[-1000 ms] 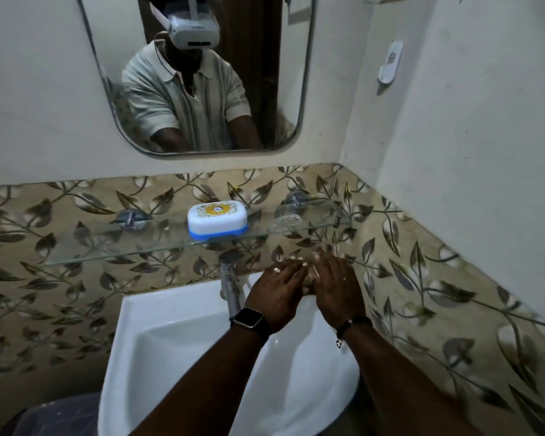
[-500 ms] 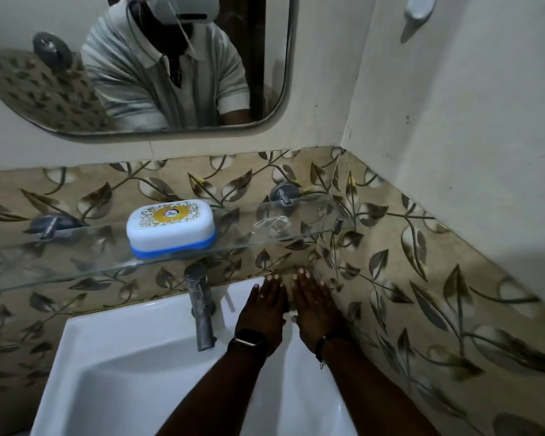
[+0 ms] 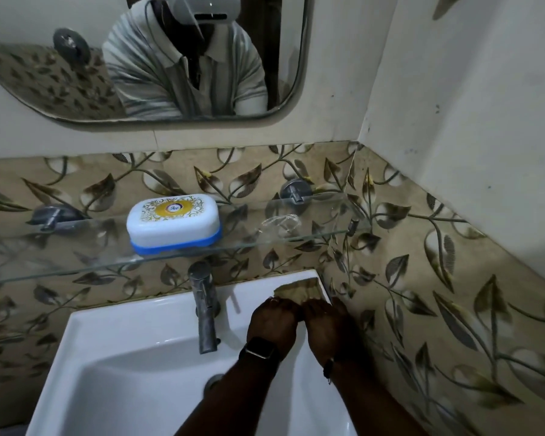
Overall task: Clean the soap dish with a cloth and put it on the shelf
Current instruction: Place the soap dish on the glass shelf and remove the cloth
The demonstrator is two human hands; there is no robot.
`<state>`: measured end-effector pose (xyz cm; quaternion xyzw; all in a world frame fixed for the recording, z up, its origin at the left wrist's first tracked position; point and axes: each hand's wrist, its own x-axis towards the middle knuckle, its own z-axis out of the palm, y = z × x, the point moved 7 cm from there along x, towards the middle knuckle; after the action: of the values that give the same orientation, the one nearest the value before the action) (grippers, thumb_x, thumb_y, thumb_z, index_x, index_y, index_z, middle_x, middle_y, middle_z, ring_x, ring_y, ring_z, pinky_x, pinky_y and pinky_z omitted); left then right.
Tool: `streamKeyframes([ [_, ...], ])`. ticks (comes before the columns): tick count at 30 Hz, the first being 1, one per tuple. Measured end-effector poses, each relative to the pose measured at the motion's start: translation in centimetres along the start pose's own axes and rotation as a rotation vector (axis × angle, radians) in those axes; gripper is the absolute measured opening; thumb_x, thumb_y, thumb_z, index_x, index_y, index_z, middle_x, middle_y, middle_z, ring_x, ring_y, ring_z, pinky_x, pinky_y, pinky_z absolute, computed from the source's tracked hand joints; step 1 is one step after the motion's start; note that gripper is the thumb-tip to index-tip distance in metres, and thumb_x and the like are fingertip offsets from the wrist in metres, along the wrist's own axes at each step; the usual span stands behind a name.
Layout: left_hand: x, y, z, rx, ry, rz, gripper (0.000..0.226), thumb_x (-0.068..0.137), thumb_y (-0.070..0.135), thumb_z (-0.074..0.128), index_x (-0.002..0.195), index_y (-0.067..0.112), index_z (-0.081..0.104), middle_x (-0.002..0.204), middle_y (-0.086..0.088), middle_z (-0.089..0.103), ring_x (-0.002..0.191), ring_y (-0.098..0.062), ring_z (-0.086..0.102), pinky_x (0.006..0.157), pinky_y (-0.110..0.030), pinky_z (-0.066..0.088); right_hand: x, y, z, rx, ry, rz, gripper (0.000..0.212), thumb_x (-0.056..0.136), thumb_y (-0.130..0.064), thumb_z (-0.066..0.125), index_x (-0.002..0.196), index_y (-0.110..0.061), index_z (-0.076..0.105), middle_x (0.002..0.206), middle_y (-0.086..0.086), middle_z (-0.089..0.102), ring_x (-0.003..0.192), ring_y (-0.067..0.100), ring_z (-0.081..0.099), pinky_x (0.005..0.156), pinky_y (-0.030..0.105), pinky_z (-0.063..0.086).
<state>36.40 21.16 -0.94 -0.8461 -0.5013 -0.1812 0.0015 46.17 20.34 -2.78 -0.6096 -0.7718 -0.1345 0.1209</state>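
Both hands are down at the back right corner of the sink (image 3: 114,357), knuckles up, side by side. The left hand (image 3: 272,322), with a dark watch (image 3: 258,349) on its wrist, and the right hand (image 3: 328,328), with a thin band, have their fingers curled down onto the near edge of a cloth (image 3: 299,291). The fingertips are tucked under, so I can't tell whether they pinch it or just press on it. The cloth is flat, tan and dull, lying on the glossy white rim right against the leaf-patterned tile (image 3: 422,294).

The soap dish (image 3: 173,221) is up on the shelf (image 3: 76,247), well apart from the hands. It's a rounded rectangular box: smooth white plastic lid with a yellow oval label and a blue base. The shelf is a clear glass slab on two round metal brackets, with a crumpled bit of clear wrap (image 3: 279,223) to the dish's right.

A dull metal tap (image 3: 203,306) stands between the dish and the basin, just left of the left hand. Above it all, a rounded mirror (image 3: 44,73) reflects a striped collared shirt.
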Motion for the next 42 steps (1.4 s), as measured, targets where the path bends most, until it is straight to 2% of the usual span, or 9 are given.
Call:
streamKeyframes([
  [6, -1.7, 1.0, -3.2, -0.122, 0.042, -0.140, 0.023, 0.070, 0.009, 0.057, 0.090, 0.020, 0.064, 0.081, -0.001, 0.066, 0.079, -0.027, 0.060, 0.070, -0.033, 0.043, -1.9, 1.1, -6.2, 0.151, 0.176, 0.073, 0.024, 0.084, -0.016, 0.052, 0.099, -0.015, 0.071, 0.090, 0.001, 0.069, 0.085, 0.025, 0.065, 0.079, 0.042, 0.050],
  [9, -2.7, 1.2, -6.5, -0.290, 0.138, -0.215, 0.022, 0.086, 0.025, 0.050, 0.105, 0.026, 0.062, 0.093, -0.001, 0.066, 0.088, -0.024, 0.058, 0.070, -0.034, 0.043, -1.8, 0.7, -9.5, 0.324, 0.153, 0.121, 0.032, 0.087, -0.020, 0.046, 0.111, -0.015, 0.067, 0.101, 0.002, 0.068, 0.091, 0.025, 0.065, 0.080, 0.042, 0.053],
  [12, -4.0, 1.6, -10.6, -0.369, 0.188, -0.151, 0.017, 0.095, 0.040, 0.046, 0.104, 0.032, 0.058, 0.096, 0.006, 0.068, 0.091, -0.020, 0.058, 0.070, -0.034, 0.044, -1.6, 0.0, -13.3, 0.469, 0.193, 0.145, 0.036, 0.091, -0.027, 0.042, 0.113, -0.012, 0.066, 0.105, 0.006, 0.069, 0.093, 0.027, 0.067, 0.077, 0.039, 0.057],
  [15, -5.6, 1.1, -14.4, -0.189, 0.209, -0.071, 0.035, 0.084, 0.024, 0.061, 0.119, 0.027, 0.060, 0.106, 0.001, 0.072, 0.094, -0.025, 0.062, 0.072, -0.035, 0.047, -1.0, -2.2, -16.3, 0.508, 0.225, 0.045, 0.035, 0.093, -0.029, 0.041, 0.107, -0.009, 0.066, 0.099, 0.008, 0.068, 0.087, 0.029, 0.067, 0.071, 0.038, 0.056],
  [20, -9.6, -2.4, -19.8, -0.091, 0.247, -0.185, 0.021, 0.076, 0.014, 0.056, 0.095, 0.022, 0.060, 0.092, -0.004, 0.069, 0.082, -0.034, 0.063, 0.059, -0.036, 0.045, 0.5, -8.0, -19.2, 0.426, 0.319, -0.159, 0.029, 0.086, -0.016, 0.049, 0.107, -0.007, 0.069, 0.098, 0.011, 0.070, 0.087, 0.030, 0.068, 0.072, 0.033, 0.054],
  [24, -14.4, -6.2, -23.2, 0.006, 0.297, -0.310, 0.026, 0.075, 0.016, 0.061, 0.100, 0.025, 0.058, 0.094, -0.003, 0.069, 0.081, -0.032, 0.064, 0.057, -0.032, 0.041, 1.8, -14.4, -20.7, 0.381, 0.368, -0.392, 0.026, 0.085, -0.012, 0.059, 0.108, -0.006, 0.069, 0.097, 0.014, 0.072, 0.088, 0.033, 0.068, 0.072, 0.038, 0.057],
  [27, -18.8, -9.2, -25.0, 0.067, 0.343, -0.418, 0.021, 0.079, 0.016, 0.059, 0.100, 0.020, 0.059, 0.092, -0.007, 0.068, 0.080, -0.035, 0.062, 0.057, -0.031, 0.033, 2.1, -20.2, -21.0, 0.388, 0.317, -0.548, 0.041, 0.069, 0.003, 0.079, 0.109, -0.002, 0.069, 0.098, 0.019, 0.071, 0.083, 0.038, 0.070, 0.065, 0.044, 0.059],
  [31, -26.0, -13.2, -26.7, 0.157, 0.357, -0.563, 0.023, 0.081, 0.019, 0.060, 0.105, 0.019, 0.060, 0.096, -0.007, 0.068, 0.082, -0.035, 0.062, 0.057, -0.035, 0.043, 0.7, -28.6, -21.9, 0.436, 0.285, -0.767, 0.059, 0.056, 0.013, 0.077, 0.113, -0.004, 0.069, 0.092, 0.017, 0.070, 0.075, 0.036, 0.069, 0.053, 0.038, 0.058],
  [42, -40.7, -21.8, -28.3, 0.210, 0.307, -0.800, 0.027, 0.083, 0.021, 0.056, 0.110, 0.020, 0.058, 0.103, -0.008, 0.066, 0.088, -0.036, 0.060, 0.063, -0.038, 0.045, -1.5, -46.6, -19.6, 0.423, 0.040, -1.104, 0.057, 0.058, 0.000, 0.078, 0.112, -0.013, 0.067, 0.101, 0.008, 0.070, 0.080, 0.032, 0.069, 0.055, 0.034, 0.054],
])
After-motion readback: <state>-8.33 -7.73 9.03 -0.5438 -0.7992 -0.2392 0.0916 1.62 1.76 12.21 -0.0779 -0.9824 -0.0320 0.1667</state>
